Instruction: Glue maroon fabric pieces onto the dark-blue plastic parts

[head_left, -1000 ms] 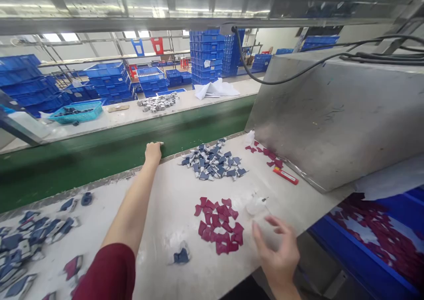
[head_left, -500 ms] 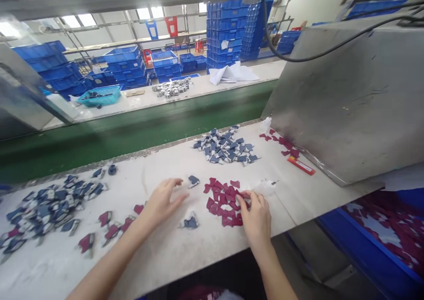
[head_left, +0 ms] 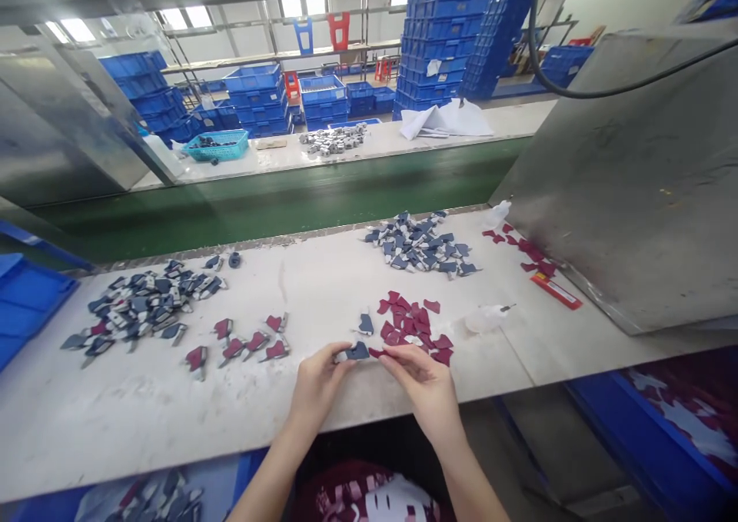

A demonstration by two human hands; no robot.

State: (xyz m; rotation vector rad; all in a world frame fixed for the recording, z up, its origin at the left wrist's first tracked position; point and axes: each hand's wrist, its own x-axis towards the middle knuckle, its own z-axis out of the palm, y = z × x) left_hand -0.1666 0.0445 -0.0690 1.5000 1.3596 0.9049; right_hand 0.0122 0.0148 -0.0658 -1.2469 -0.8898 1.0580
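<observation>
Near the front of the white table point(head_left: 323, 291), my left hand point(head_left: 323, 376) pinches a dark blue and grey part point(head_left: 358, 350). Close beside it, my right hand point(head_left: 423, 376) holds a small maroon piece point(head_left: 377, 352) between thumb and fingers. The two items almost meet; whether they touch is unclear. Behind my right hand lies a pile of maroon pieces point(head_left: 408, 318). Another blue and grey part point(head_left: 365, 323) rests just beyond my hands. Several parts with maroon tops point(head_left: 234, 348) lie to the left of my left hand.
Blue and grey parts form a left pile point(head_left: 144, 303) and a back pile point(head_left: 418, 243). At right are a clear bottle point(head_left: 487, 318), a red-orange packet point(head_left: 556, 290) and a metal panel point(head_left: 623, 184). A green belt point(head_left: 288, 199) runs behind the table.
My left hand has closed on a blue and grey part. My right hand has left the maroon pile with a piece, and both hands have come together. The view has shifted.
</observation>
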